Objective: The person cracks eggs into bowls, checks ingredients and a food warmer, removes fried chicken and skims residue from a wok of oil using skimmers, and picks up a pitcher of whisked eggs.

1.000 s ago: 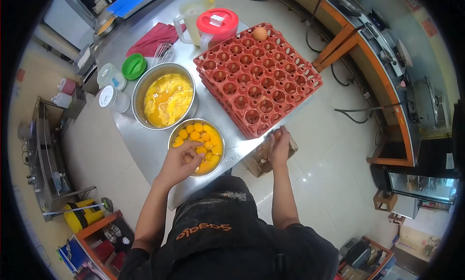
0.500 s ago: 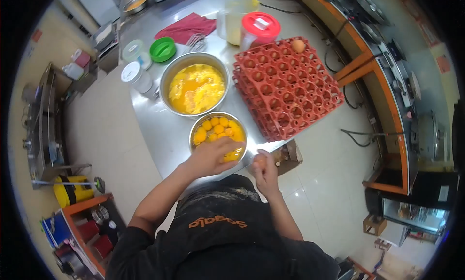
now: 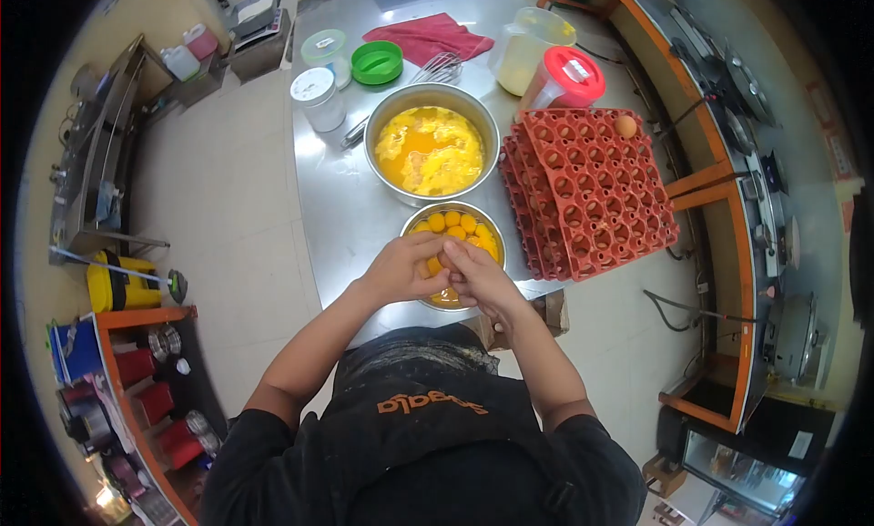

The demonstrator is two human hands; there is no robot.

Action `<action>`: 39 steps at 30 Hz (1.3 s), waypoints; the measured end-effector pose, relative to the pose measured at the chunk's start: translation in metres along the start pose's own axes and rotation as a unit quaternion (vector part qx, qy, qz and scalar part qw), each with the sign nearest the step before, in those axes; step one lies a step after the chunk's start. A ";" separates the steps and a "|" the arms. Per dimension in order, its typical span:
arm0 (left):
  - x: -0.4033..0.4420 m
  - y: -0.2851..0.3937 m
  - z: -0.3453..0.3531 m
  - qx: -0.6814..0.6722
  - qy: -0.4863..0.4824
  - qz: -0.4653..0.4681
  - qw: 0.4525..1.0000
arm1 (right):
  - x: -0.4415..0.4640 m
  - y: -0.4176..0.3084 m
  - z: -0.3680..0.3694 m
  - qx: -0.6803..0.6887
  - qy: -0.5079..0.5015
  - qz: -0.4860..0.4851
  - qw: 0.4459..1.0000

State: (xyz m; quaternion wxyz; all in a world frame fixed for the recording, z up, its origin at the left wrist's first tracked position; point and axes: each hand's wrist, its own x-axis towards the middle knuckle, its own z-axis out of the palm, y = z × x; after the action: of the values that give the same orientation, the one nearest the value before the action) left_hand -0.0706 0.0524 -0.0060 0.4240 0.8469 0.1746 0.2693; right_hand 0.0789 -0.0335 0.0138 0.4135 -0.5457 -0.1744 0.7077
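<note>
A small round metal bowl (image 3: pixel 499 218) holds several whole egg yolks (image 3: pixel 452 220) in clear egg white. Directly over it, my left hand (image 3: pixel 401 269) and my right hand (image 3: pixel 487 285) meet at the fingertips. The fingers of my right hand curl round an egg, mostly covered by the fingers. My left hand is closed, thumb and fingers curved in against the right fingertips; what it grips is hidden. Just behind stands a larger metal pot (image 3: pixel 372 157) with loose yellow egg liquid (image 3: pixel 430 153) in it.
Stacked red egg trays (image 3: pixel 605 198) stand at the right, with one brown egg (image 3: pixel 625 126) on top. Behind are a red-lidded container (image 3: pixel 569 75), a plastic jug (image 3: pixel 537 48), a whisk (image 3: pixel 441 69), a red cloth (image 3: pixel 437 37), a green lid (image 3: pixel 377 63) and a white-lidded jar (image 3: pixel 319 98).
My right hand has come from beside the table edge, egg in its fingers, to meet my left hand over the small bowl. The camera view has shifted.
</note>
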 end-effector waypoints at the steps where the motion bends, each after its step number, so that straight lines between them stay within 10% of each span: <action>1: -0.002 -0.001 0.001 -0.005 0.004 -0.022 1.000 | 0.004 0.001 0.001 0.009 0.002 0.006 1.000; 17: -0.010 -0.017 -0.003 -0.030 0.013 -0.049 0.998 | 0.018 0.006 -0.032 -0.083 -0.059 -0.025 0.994; 19: -0.006 -0.015 -0.010 0.092 -0.008 0.015 0.996 | 0.028 0.011 -0.038 -0.324 -0.016 -0.277 0.904; 23: 0.010 0.004 -0.022 0.280 -0.098 0.021 0.955 | -0.002 -0.025 -0.021 -0.579 0.067 -0.229 0.780; 32: 0.049 0.061 0.019 0.098 -0.074 0.151 0.981 | -0.051 0.048 -0.081 -0.073 0.062 -0.347 0.933; 36: 0.041 0.079 0.053 -0.135 -0.173 -0.097 0.971 | -0.085 0.127 -0.140 0.029 0.221 -0.310 0.924; 38: 0.023 0.066 0.089 -0.230 -0.200 -0.219 0.927 | -0.092 0.145 -0.139 -0.231 0.529 -0.326 0.749; 39: 0.018 0.063 0.103 -0.274 -0.211 -0.281 0.895 | -0.099 0.151 -0.132 -0.207 0.522 -0.310 0.767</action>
State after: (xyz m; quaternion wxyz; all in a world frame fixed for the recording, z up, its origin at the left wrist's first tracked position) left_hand 0.0100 -0.0387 -0.0006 0.7240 0.6500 0.2308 -0.0088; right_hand 0.1466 -0.2276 -0.0751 0.5148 -0.8194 -0.2342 0.0938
